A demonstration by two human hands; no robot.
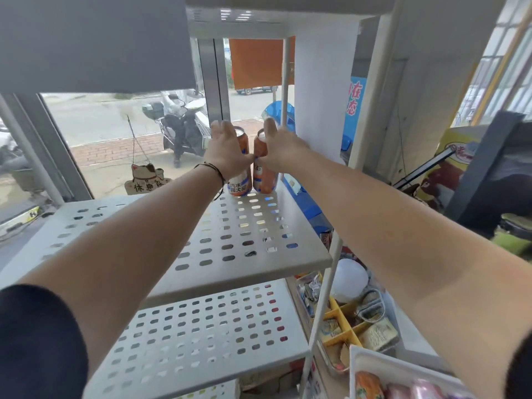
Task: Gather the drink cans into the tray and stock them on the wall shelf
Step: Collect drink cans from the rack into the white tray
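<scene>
While both bare forearms stretch up from the lower corners of the frame, each hand closes around an upright drink can at the far edge of the perforated shelf [244, 240], just above the centre of the frame. The left hand [227, 152] wraps the left can [239, 185] from the near side, fingers curled over its upper body so that only the silver rim and the lower label show. That label is white and blue with printed characters over an orange base. A thin dark cord bracelet [217, 172] circles the left wrist. The right hand [280, 148] grips the right can [263, 175], fingers reaching past the silver top and the thumb pressed on the side; this can shows mostly orange with a small white patch of print. The two cans stand side by side, touching or nearly so, their bases on the white metal shelf next to the rear right upright post [285, 82]. A second perforated shelf [201, 341] lies below, toward the bottom centre. At the lower right, a white tray [355, 367] edge enters the frame with packaged goods in it. Through the window at the upper left a parked scooter [184, 125] stands on the pavement, and a cat-shaped hanging sign [146, 180] dangles at centre left.
</scene>
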